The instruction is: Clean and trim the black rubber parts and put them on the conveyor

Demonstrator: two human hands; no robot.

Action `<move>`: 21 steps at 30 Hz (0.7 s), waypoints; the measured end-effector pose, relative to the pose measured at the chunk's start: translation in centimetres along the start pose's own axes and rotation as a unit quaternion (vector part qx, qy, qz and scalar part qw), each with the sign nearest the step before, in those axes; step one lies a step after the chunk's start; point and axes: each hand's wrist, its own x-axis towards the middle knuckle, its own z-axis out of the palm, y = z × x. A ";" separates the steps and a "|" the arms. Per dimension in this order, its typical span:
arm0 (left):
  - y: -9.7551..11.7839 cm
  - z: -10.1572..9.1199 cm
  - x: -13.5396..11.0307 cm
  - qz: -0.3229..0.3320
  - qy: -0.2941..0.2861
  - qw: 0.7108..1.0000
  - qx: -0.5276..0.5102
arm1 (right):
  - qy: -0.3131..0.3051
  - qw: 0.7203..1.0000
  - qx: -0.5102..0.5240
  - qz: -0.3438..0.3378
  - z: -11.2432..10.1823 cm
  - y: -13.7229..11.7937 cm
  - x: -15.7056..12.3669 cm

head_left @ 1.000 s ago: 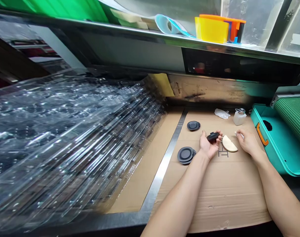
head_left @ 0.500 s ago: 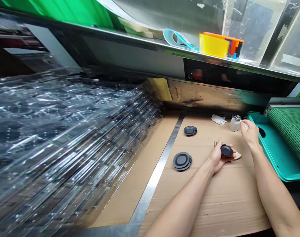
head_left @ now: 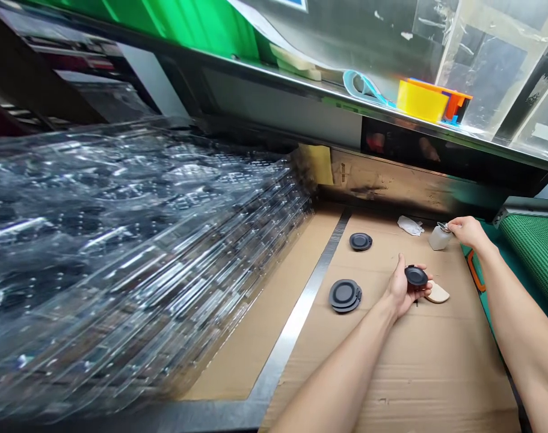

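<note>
My left hand [head_left: 402, 291] is closed around a small round black disc [head_left: 415, 276], held face up above the cardboard sheet [head_left: 404, 361]. My right hand [head_left: 467, 230] reaches to the far right and presses its fingertips on the metal top of a small white dispenser bottle [head_left: 437, 239]; whether it also holds something small I cannot tell. A beige half-round pad [head_left: 437, 293] lies on the cardboard just right of my left hand. A stack of black discs [head_left: 344, 295] lies to the left, and a single black disc [head_left: 360, 242] sits farther back.
A big pile of clear plastic blister trays [head_left: 120, 258] fills the left half. A crumpled white wipe [head_left: 409, 225] lies near the bottle. A teal bin [head_left: 476, 270] and green belt [head_left: 538, 246] stand at right. A steel shelf [head_left: 301, 84] above carries yellow and orange containers [head_left: 431, 102].
My right hand moved from beside the beige pad back to the dispenser bottle and now presses its top. My left hand turned the black disc face up. The view shifted right.
</note>
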 end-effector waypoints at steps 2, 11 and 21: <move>-0.1 0.0 0.1 0.000 -0.001 1.000 -0.001 | -0.007 1.000 -0.005 0.001 -0.1 -0.2 0.1; 1.1 -0.4 0.1 0.017 0.006 1.000 -0.009 | 0.083 0.994 0.073 -0.001 -1.7 -0.9 -1.0; 0.9 -0.8 0.8 0.046 0.017 0.998 0.033 | 0.051 0.951 0.296 -0.074 6.8 -4.7 -12.5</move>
